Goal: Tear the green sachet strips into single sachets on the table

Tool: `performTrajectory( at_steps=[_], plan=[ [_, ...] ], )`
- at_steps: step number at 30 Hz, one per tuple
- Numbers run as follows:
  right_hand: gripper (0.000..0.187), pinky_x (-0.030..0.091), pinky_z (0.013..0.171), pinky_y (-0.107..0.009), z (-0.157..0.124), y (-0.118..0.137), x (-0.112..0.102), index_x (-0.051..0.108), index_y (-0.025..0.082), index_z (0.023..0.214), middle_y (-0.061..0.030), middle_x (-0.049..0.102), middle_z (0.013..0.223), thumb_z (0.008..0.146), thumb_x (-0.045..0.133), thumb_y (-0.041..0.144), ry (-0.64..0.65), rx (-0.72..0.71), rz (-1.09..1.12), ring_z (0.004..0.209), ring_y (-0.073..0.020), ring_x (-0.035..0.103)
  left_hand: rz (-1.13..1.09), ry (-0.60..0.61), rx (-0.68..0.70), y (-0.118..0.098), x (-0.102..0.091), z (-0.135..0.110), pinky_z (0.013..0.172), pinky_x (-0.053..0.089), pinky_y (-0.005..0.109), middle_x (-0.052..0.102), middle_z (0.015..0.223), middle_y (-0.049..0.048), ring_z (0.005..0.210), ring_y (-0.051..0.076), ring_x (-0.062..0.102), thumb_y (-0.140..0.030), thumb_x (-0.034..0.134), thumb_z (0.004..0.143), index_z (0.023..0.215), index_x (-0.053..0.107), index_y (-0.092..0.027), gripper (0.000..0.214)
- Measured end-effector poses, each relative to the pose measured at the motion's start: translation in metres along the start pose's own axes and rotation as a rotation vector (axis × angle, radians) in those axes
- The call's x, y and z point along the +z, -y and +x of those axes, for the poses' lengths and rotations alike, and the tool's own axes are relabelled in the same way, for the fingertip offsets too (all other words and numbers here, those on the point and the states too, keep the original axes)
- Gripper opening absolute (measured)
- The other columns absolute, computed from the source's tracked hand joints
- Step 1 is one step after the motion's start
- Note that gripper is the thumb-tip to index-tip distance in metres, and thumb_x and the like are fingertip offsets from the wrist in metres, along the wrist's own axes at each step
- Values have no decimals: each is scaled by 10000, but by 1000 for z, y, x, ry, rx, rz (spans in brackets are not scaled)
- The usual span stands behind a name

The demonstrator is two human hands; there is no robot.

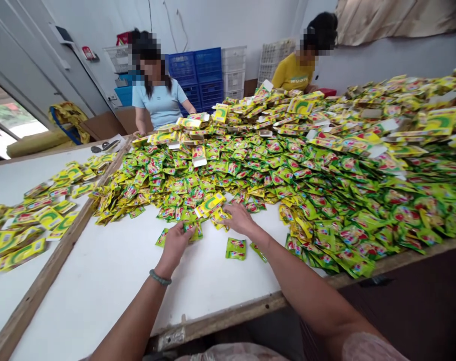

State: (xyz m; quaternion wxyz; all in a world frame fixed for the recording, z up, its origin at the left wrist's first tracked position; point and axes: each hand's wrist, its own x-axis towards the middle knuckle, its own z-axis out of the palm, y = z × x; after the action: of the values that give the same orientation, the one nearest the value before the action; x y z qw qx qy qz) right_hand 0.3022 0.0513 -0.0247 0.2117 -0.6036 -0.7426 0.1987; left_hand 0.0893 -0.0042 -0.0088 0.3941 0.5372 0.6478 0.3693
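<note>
My left hand (176, 241), a beaded bracelet on its wrist, has its thumb and fingers closed on a small green packet (196, 232) at the front of the heap. To its right, my right hand (240, 219) curls its fingers at a small yellow packet (218, 217), partly hidden by the fingertips. Just above that packet, a flat yellow box (210, 204) lies tilted against the heap. A single green packet (236, 248) rests flat on the white tabletop below my right hand. Another green packet (258, 251) is partly covered by my right forearm.
A large heap of green packets (333, 200) fills the right side, with yellow boxes (303, 106) piled behind it. Left of a wooden strip (58, 255) lie more yellow boxes (28, 220). Two people sit across the table, before stacked blue crates (208, 67).
</note>
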Motion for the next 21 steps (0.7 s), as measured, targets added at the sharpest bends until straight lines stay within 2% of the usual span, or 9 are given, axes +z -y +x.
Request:
performTrajectory(
  at_steps=[3, 5, 7, 9, 11, 15, 18, 21],
  plan=[
    [212, 343, 794, -342, -2, 11, 5, 652, 198, 709, -56, 574, 914, 680, 692, 404, -117, -19, -6, 953, -226, 440, -491, 98, -180, 5, 0, -2, 619, 510, 282, 663, 741, 34, 652, 161, 626, -323, 717, 649, 891, 601, -140, 325],
    [257, 342, 750, -306, -3, 17, 4, 583, 172, 577, -28, 551, 784, 716, 656, 375, -134, -51, 99, 843, -184, 447, -642, 109, -263, 9, 1, -5, 643, 535, 297, 668, 756, 40, 664, 156, 634, -268, 728, 642, 835, 597, -138, 267],
    [351, 329, 630, -254, -4, 22, 3, 487, 166, 506, 14, 464, 622, 736, 614, 398, -98, -46, 291, 665, -131, 417, -730, 95, -295, 13, 2, -7, 678, 550, 313, 668, 736, 40, 663, 152, 640, -231, 714, 663, 800, 600, -134, 203],
    [393, 266, 514, -226, -7, 28, 3, 426, 174, 501, 47, 364, 540, 730, 587, 451, -23, -3, 503, 541, -94, 337, -792, 91, -295, 15, 4, -7, 710, 554, 321, 663, 701, 33, 653, 146, 641, -219, 708, 679, 785, 606, -132, 171],
    [405, 204, 464, -218, -10, 34, 7, 404, 178, 508, 64, 310, 509, 700, 592, 480, 71, 30, 620, 494, -74, 275, -841, 98, -275, 14, 6, -7, 724, 553, 323, 672, 717, 31, 671, 148, 647, -256, 707, 693, 813, 615, -137, 192],
    [408, 171, 443, -207, -15, 41, 17, 383, 170, 483, 73, 298, 481, 646, 646, 436, 173, 46, 540, 483, -60, 259, -815, 124, -186, 4, 12, -9, 737, 537, 316, 705, 860, 61, 792, 183, 659, -333, 719, 685, 885, 629, -137, 294],
    [346, 223, 438, -187, -16, 42, 16, 444, 161, 504, 68, 363, 492, 647, 661, 389, 184, 37, 551, 495, -64, 326, -743, 106, -161, -5, 15, -9, 739, 523, 316, 715, 852, 65, 826, 214, 661, -298, 776, 601, 857, 643, -132, 333],
    [263, 379, 486, -180, -17, 43, 12, 600, 160, 745, 27, 552, 654, 683, 652, 410, 243, 48, 798, 597, -94, 490, -730, 61, -173, -10, 17, -7, 727, 514, 313, 717, 828, 63, 825, 224, 660, -291, 800, 545, 826, 649, -136, 354]
  ],
)
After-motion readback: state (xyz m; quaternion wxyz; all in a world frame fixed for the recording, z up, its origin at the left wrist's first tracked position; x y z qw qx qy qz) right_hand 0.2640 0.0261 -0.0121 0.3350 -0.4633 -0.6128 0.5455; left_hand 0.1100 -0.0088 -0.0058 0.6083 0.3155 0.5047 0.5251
